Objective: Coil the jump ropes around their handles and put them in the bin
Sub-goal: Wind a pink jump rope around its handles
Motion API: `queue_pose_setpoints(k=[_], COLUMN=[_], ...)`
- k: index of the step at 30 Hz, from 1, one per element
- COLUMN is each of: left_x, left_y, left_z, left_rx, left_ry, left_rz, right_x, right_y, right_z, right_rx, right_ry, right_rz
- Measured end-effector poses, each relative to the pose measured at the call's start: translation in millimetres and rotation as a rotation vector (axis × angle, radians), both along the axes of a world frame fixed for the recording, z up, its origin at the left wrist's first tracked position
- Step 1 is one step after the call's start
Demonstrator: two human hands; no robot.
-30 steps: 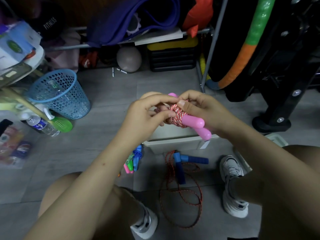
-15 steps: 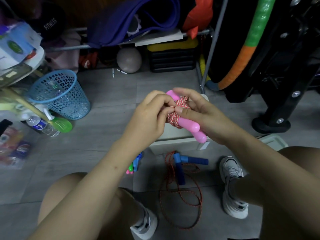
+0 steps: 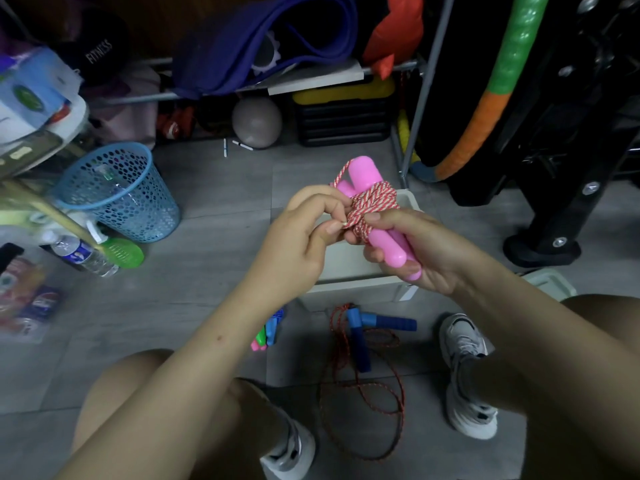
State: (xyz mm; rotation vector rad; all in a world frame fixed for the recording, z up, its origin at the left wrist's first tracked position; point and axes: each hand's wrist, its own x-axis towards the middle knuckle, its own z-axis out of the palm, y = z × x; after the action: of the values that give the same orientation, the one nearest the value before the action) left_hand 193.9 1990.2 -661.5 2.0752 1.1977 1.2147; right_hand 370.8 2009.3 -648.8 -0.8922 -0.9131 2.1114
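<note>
A jump rope with two pink handles [image 3: 383, 245] has its red-and-white cord [image 3: 372, 202] wound round the handles. My right hand [image 3: 420, 251] grips the lower ends of the handles. My left hand [image 3: 304, 233] pinches the cord at the left side of the coil. Both are held above a white bin [image 3: 360, 284] on the floor. A second rope with blue handles [image 3: 360, 337] and a loose red cord [image 3: 363, 393] lies on the floor in front of the bin.
A bundle with blue, green and pink handles [image 3: 268, 336] lies left of the bin. A blue mesh basket [image 3: 121, 192] and a water bottle [image 3: 83, 254] stand at left. A rack leg [image 3: 424, 95], a hoop [image 3: 485, 102] and black equipment fill the right. My shoes [image 3: 465, 372] flank the loose rope.
The pink handles have tilted more upright and their top ends now stick out above the coil. My left hand has shifted from on top of the coil to pinching the cord at its left side.
</note>
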Motion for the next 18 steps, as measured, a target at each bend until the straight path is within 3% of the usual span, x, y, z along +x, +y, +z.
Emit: queue_pose_setpoints(k=[4,8,10,14,18], left_x=[-0.5,8.2,7.6,8.7,11.9], left_y=[-1.4,-8.8,-8.7,-7.8,-5.8], left_z=[-4.6,-6.0,-7.4,-11.1,-13.6], left_rx=[-0.004,-0.167,-0.123,0.006,0.057], left_ry=[-0.062,-0.215,-0.107,0.282,0.359], left_rz=[-0.031,-0.01,0.086,0.176,0.175], right_x=[3.1,1.1,-0.6,-2.9,-4.1], right_y=[1.7,0.0,-2.2,-4.6,-2.7], right_z=[1.0,-0.6,-2.1,-7.1,-15.2], right_rx=[0.061,0.107,0.141,0.273,0.27], right_ry=[0.011,-0.002,-0.012,-0.224,-0.294], right_rz=[0.047,0.059,0.045,-0.037,-0.121])
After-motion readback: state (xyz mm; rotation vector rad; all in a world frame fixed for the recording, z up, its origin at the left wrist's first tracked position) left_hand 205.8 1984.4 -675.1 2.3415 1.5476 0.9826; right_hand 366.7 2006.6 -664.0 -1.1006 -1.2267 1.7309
